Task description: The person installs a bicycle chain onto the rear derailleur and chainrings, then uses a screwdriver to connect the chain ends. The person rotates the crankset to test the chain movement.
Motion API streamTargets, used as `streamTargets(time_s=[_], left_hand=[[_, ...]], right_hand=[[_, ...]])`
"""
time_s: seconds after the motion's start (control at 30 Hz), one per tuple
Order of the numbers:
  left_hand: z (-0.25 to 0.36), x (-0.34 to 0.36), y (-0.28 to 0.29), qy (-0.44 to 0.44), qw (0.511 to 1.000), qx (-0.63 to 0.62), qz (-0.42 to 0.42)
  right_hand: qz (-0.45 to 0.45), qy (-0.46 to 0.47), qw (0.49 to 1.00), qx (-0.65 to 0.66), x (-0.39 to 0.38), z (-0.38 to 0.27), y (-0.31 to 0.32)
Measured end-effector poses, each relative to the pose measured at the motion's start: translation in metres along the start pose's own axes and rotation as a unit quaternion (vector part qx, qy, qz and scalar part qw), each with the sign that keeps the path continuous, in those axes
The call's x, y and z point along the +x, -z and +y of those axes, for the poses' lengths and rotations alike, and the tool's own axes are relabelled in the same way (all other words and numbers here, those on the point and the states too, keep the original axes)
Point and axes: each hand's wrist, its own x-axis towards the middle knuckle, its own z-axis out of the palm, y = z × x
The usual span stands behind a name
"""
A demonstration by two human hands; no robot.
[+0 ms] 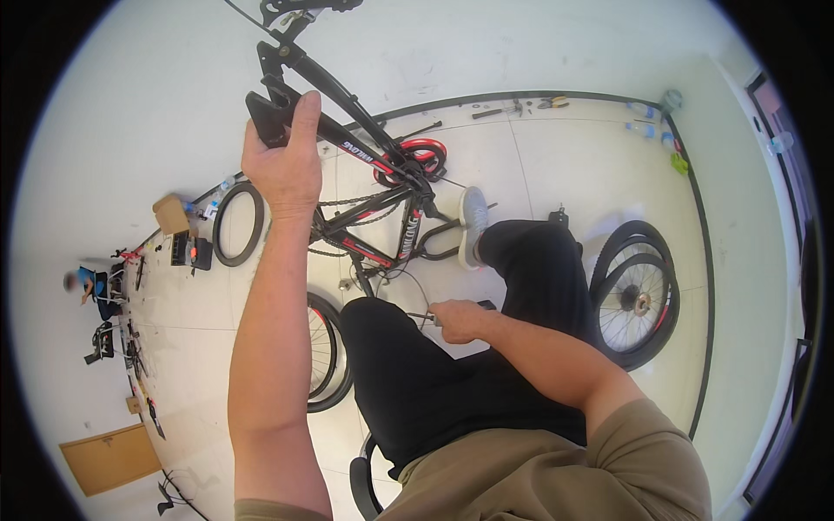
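Observation:
A black bicycle frame (407, 227) with red and white markings leans in front of me, its upper end toward the wall. My left hand (287, 165) is closed around a black wedge-shaped part (266, 120) at that upper end, thumb pointing up along it; the part's exact kind is unclear. Low over my lap, my right hand (460, 321) is closed around a hand tool with a thin metal shaft (424, 316). A dark end shows behind the fist, and my fingers hide the handle. The shaft points left, close to a thin loose cable (424, 286). A chain (369, 215) hangs on the frame.
Spoked wheels (638, 300) lie at the right, another wheel (326, 352) beside my left knee. A loose tyre (237, 224) rests near a cardboard box (169, 214). Pliers (553, 102) and bottles (641, 128) line the wall. A person (87, 285) sits far left.

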Motion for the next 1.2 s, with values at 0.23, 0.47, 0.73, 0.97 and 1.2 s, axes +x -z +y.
streamTargets(time_s=[0.23, 0.47, 0.73, 0.97, 1.2], left_hand=[[-0.003, -0.001, 0.002, -0.012, 1.000, 0.006, 0.002], [0.003, -0.004, 0.004, 0.010, 1.000, 0.009, -0.010], [0.001, -0.003, 0.002, -0.009, 1.000, -0.004, -0.005], [-0.002, -0.002, 0.003, -0.005, 1.000, -0.002, -0.004], [0.000, -0.002, 0.001, -0.014, 1.000, 0.000, -0.002]], right_hand=[[0.028, -0.008, 1.000, -0.003, 0.011, 0.008, -0.002], [0.178, -0.119, 0.945, 0.246, 0.027, 0.014, -0.009], [0.258, -0.214, 0.789, 0.515, 0.033, 0.016, 0.005], [0.284, -0.224, 0.755, 0.547, 0.028, 0.010, 0.012], [0.314, -0.199, 0.768, 0.522, 0.035, 0.016, 0.008]])
